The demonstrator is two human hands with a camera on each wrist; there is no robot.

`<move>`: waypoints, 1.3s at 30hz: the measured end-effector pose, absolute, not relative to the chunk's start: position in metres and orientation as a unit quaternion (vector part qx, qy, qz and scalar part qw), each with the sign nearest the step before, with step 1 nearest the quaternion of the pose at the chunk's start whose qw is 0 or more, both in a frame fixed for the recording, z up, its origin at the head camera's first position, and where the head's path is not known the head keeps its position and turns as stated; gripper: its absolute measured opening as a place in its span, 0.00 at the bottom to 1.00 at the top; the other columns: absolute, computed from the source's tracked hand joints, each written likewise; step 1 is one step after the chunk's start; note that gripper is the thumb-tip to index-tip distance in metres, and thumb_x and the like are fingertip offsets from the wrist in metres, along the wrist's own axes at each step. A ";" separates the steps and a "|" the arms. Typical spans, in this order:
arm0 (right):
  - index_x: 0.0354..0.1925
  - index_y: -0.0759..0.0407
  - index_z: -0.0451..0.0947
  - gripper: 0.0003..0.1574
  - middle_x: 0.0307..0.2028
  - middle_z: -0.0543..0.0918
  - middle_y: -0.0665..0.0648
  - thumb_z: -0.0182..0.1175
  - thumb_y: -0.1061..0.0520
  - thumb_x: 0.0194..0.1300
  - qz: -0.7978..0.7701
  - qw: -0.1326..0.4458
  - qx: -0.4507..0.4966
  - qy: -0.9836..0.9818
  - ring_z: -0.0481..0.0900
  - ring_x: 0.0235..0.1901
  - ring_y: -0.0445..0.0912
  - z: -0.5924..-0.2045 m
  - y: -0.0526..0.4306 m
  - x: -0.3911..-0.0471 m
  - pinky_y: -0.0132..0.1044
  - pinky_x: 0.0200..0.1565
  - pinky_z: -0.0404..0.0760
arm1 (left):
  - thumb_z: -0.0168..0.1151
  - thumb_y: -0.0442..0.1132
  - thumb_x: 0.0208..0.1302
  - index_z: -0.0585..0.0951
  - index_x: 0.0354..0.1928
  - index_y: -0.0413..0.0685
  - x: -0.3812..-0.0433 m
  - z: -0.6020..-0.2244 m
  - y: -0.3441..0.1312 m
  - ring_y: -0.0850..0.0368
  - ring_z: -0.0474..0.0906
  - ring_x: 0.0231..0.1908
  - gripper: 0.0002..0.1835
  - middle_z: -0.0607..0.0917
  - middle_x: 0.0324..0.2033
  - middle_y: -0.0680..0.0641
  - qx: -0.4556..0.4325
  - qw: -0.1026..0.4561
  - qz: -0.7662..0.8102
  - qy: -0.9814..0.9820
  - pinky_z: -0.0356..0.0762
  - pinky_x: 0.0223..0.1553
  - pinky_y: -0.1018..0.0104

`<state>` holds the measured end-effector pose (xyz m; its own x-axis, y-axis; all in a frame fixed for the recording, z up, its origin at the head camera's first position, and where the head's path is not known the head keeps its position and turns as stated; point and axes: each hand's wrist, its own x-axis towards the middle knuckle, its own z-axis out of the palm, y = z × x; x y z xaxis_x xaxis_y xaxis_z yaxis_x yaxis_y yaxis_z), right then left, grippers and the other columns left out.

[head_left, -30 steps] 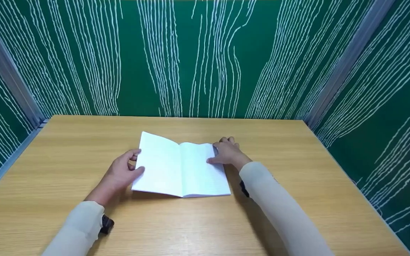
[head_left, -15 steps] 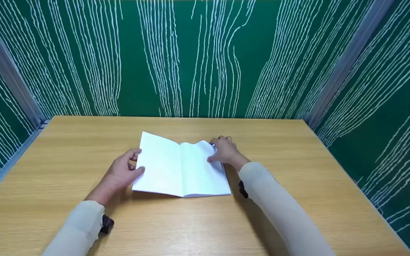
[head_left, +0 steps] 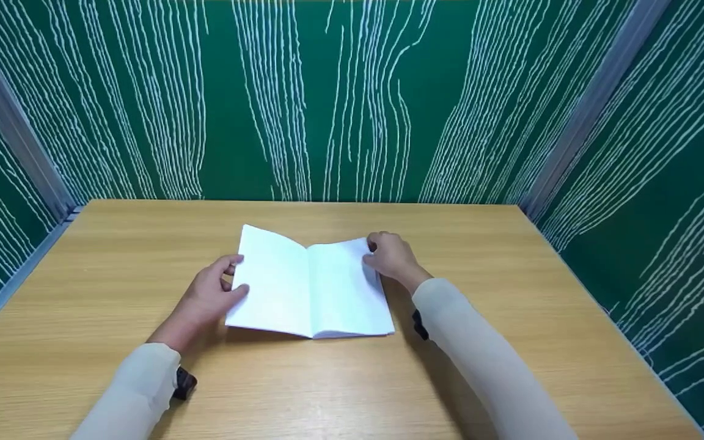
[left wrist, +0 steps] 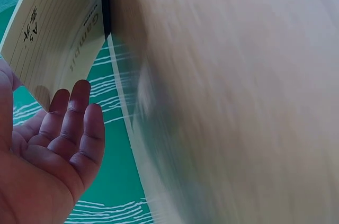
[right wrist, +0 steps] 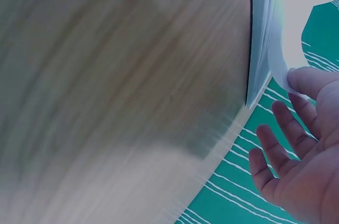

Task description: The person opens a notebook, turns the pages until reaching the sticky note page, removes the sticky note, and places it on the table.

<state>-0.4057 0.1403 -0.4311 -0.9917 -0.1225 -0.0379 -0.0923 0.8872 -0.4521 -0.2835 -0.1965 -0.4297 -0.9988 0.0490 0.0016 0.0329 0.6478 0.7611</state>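
Observation:
A notebook (head_left: 278, 287) lies spread on the table with white pages facing up, its left side raised off the wood. My left hand (head_left: 208, 296) holds that left side, thumb on the page and fingers behind. In the left wrist view, the printed cover (left wrist: 63, 33) shows dark lettering above the left hand (left wrist: 58, 155). At the upper right corner, my right hand (head_left: 393, 255) pinches a page between thumb and forefinger. The right wrist view shows this page (right wrist: 280, 65) curving away from the stack, while the right hand's (right wrist: 302, 150) other fingers extend loosely.
The wooden table (head_left: 303, 391) spreads around the notebook. Behind it stands a green wall (head_left: 352, 110) with white wavy lines, and metal posts (head_left: 596, 104) rise at the corners. A dark wrist device (head_left: 184, 384) sits at the left sleeve.
My right thumb has drawn back toward the page's outer edge. The upper right corner of the page, bulging half a second ago, is now lifted in the fingers. The left hand stays put.

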 end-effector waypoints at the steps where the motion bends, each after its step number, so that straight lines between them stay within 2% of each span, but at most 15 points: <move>1: 0.49 0.53 0.78 0.17 0.43 0.80 0.53 0.64 0.54 0.61 -0.234 0.036 -0.051 0.970 0.76 0.43 0.50 -0.430 0.141 -0.406 0.39 0.46 0.80 | 0.60 0.45 0.65 0.63 0.70 0.54 -0.283 -0.430 -0.196 0.51 0.71 0.48 0.32 0.71 0.56 0.46 0.019 0.012 0.421 0.907 0.74 0.50 0.61; 6: 0.50 0.52 0.78 0.16 0.43 0.80 0.52 0.63 0.53 0.63 -0.250 0.049 -0.046 0.966 0.77 0.43 0.49 -0.428 0.144 -0.405 0.37 0.43 0.80 | 0.60 0.45 0.66 0.63 0.70 0.55 -0.283 -0.431 -0.196 0.50 0.71 0.49 0.32 0.70 0.56 0.46 0.018 0.016 0.423 0.906 0.74 0.50 0.61; 14: 0.52 0.50 0.77 0.16 0.42 0.81 0.52 0.57 0.54 0.67 -0.289 0.034 -0.099 0.952 0.78 0.40 0.47 -0.422 0.146 -0.401 0.37 0.40 0.82 | 0.60 0.46 0.66 0.62 0.70 0.58 -0.283 -0.430 -0.196 0.50 0.71 0.49 0.32 0.70 0.56 0.48 0.014 0.019 0.431 0.902 0.75 0.50 0.61; 24: 0.54 0.43 0.77 0.17 0.41 0.81 0.50 0.56 0.47 0.68 -0.287 0.038 -0.171 0.942 0.77 0.40 0.47 -0.416 0.134 -0.391 0.36 0.40 0.81 | 0.59 0.44 0.65 0.63 0.70 0.52 -0.283 -0.433 -0.199 0.50 0.71 0.49 0.32 0.71 0.56 0.46 0.018 0.009 0.432 0.901 0.73 0.52 0.60; 30: 0.53 0.44 0.78 0.16 0.45 0.81 0.49 0.56 0.47 0.69 -0.286 0.041 -0.225 0.931 0.77 0.41 0.45 -0.415 0.129 -0.389 0.37 0.43 0.80 | 0.60 0.43 0.65 0.63 0.70 0.50 -0.283 -0.430 -0.197 0.50 0.70 0.49 0.32 0.71 0.56 0.45 0.019 0.003 0.437 0.899 0.72 0.52 0.60; 35: 0.52 0.41 0.77 0.14 0.49 0.79 0.47 0.55 0.46 0.69 -0.290 0.052 -0.255 0.921 0.76 0.44 0.44 -0.415 0.123 -0.385 0.38 0.47 0.80 | 0.58 0.45 0.66 0.63 0.70 0.51 -0.284 -0.430 -0.197 0.50 0.69 0.49 0.31 0.71 0.55 0.46 0.020 0.005 0.438 0.899 0.71 0.52 0.60; 39: 0.53 0.39 0.76 0.15 0.51 0.76 0.48 0.55 0.44 0.69 -0.287 0.059 -0.272 0.917 0.76 0.43 0.45 -0.414 0.116 -0.381 0.37 0.47 0.80 | 0.58 0.47 0.67 0.63 0.69 0.51 -0.285 -0.431 -0.198 0.51 0.70 0.47 0.31 0.71 0.54 0.46 0.021 0.000 0.438 0.899 0.71 0.50 0.61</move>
